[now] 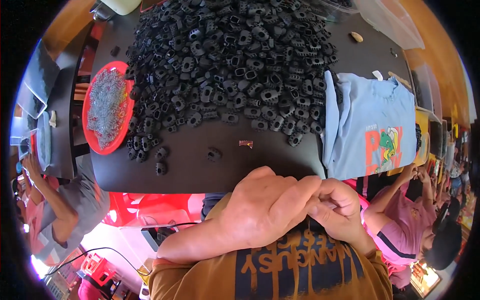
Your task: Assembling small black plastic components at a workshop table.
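Note:
My left hand (267, 207) and my right hand (340, 207) meet in front of my chest, just past the table's near edge. Both are closed, with thumbs and fingertips pinched together. Whatever is between them is too small and hidden to make out. Ahead on the dark table (190, 177) lies a large heap of small black toothed plastic pieces (225, 60) with oval holes, like parts of hair claw clips. A few loose black pieces (214, 154) lie nearer to me. On the left, a red oval plate (88, 131) holds many small metal springs (106, 107).
A folded light blue T-shirt (357, 127) lies at the table's right side. A small red wrapper (245, 144) is near the middle, and a tan oval object (356, 37) at the back right. Co-workers sit to the left (62, 220) and right (400, 220). A red plastic stool (162, 207) stands below the table edge.

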Demonstrator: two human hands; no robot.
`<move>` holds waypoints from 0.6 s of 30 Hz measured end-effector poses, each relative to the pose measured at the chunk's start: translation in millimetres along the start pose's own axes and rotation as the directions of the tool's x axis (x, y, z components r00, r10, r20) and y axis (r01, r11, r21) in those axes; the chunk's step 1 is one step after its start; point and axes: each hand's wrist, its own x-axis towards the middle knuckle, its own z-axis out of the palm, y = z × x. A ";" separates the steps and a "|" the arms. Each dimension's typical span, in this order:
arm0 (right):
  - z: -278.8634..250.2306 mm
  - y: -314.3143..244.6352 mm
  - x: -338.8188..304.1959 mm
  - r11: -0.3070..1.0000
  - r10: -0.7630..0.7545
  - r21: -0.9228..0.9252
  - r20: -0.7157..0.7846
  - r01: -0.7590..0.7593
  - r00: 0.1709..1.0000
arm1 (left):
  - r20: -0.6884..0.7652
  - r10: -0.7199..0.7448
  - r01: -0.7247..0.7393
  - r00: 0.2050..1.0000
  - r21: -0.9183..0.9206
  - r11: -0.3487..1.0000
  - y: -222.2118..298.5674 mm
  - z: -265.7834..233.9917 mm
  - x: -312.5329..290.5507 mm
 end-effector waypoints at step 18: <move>1.7 10.6 22.2 0.992 -0.127 -0.004 -0.123 0.128 0.984 | -0.425 -0.210 0.467 0.880 0.700 0.540 -40.1 -87.6 -19.7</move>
